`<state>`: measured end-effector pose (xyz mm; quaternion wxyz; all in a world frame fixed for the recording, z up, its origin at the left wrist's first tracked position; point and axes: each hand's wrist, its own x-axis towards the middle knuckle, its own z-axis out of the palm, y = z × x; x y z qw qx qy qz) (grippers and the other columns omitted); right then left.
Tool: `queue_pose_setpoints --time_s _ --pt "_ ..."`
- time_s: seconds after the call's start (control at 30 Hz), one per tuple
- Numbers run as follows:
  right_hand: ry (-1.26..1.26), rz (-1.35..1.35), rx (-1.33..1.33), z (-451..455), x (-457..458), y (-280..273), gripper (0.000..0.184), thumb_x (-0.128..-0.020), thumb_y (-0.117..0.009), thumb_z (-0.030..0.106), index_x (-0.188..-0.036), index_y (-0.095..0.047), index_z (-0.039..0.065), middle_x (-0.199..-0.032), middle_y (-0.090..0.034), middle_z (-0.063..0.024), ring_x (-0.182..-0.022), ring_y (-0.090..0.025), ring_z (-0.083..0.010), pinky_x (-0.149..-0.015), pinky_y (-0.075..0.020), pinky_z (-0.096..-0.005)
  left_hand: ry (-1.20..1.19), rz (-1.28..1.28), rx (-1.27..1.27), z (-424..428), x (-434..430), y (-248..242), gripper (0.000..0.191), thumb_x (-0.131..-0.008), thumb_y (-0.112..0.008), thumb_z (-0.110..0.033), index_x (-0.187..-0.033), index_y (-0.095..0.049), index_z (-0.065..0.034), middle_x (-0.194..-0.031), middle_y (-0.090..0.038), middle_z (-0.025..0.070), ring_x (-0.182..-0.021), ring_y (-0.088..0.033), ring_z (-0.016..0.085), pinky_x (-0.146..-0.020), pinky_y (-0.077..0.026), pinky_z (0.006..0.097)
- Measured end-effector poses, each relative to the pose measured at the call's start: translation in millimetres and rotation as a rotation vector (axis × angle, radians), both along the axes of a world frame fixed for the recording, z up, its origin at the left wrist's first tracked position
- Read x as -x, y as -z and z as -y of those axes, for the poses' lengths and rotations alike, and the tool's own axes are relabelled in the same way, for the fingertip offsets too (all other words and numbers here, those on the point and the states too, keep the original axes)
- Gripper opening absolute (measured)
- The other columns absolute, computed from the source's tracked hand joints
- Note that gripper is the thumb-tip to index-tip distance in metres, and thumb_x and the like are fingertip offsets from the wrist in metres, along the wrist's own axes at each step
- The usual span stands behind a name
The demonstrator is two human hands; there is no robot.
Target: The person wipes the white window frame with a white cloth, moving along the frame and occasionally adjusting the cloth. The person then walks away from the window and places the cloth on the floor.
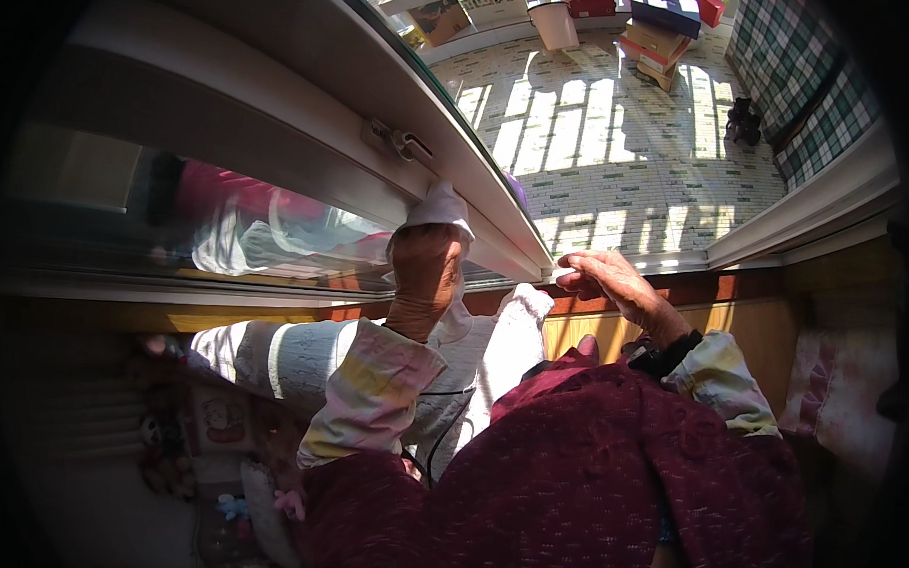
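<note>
My left hand (427,272) grips a white cloth (438,208) and presses it against the light-coloured frame (493,244) of a sliding glass door, below its metal latch (399,141). Part of the cloth hangs down beside the wrist. To the right, my right hand (601,281) holds nothing; its fingers are bent and apart near the lower corner of the door frame. Whether the fingertips touch the frame cannot be told. The glass pane (261,225) reflects pink and white fabric.
White quilted fabric (302,354) lies below the door, with a dark cable over it. Beyond the doorway are a tiled floor (638,193), stacked boxes (658,43), a white bin (553,26) and a checked curtain (800,71). Soft toys (167,454) lie at the lower left.
</note>
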<state>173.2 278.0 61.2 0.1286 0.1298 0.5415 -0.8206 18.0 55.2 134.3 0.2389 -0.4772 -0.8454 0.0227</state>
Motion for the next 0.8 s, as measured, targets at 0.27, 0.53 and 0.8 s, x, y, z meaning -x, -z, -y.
queue_pose_setpoints --time_s 0.27,0.53,0.8 --pt "0.094 0.053 -0.094 -0.2 -17.9 -3.0 0.037 -0.092 -0.050 0.031 -0.112 -0.055 0.000 -0.098 -0.061 -0.0085 -0.092 -0.059 -0.0133 -0.079 -0.0471 -0.0278 -0.211 0.125 0.039 -16.5 -4.9 110.2 0.023 -0.059 -0.064 -0.010 -0.081 -0.062 -0.0045 -0.071 -0.059 0.0121 -0.065 -0.060 0.030 -0.058 -0.048 0.0381" --pt "0.095 0.140 -0.109 -20.0 -23.5 -0.6 0.031 -0.092 -0.050 0.027 -0.108 -0.055 0.001 -0.091 -0.063 -0.0072 -0.082 -0.061 -0.0135 -0.071 -0.0497 -0.0282 -0.294 0.911 -0.444 -41.5 -23.9 157.6 0.026 -0.077 -0.059 -0.022 -0.086 -0.060 0.0018 -0.082 -0.063 0.0159 -0.071 -0.061 0.031 -0.062 -0.048 0.0362" --pt "0.081 0.107 -0.065 -4.9 -32.0 -13.4 0.031 -0.092 -0.049 0.027 -0.107 -0.053 0.001 -0.090 -0.062 -0.0066 -0.079 -0.059 -0.0111 -0.068 -0.0472 -0.0246 -0.584 1.773 -1.366 -112.9 12.5 223.3 0.028 -0.077 -0.060 -0.022 -0.087 -0.060 0.0044 -0.080 -0.064 0.0147 -0.072 -0.061 0.021 -0.065 -0.047 0.0349"
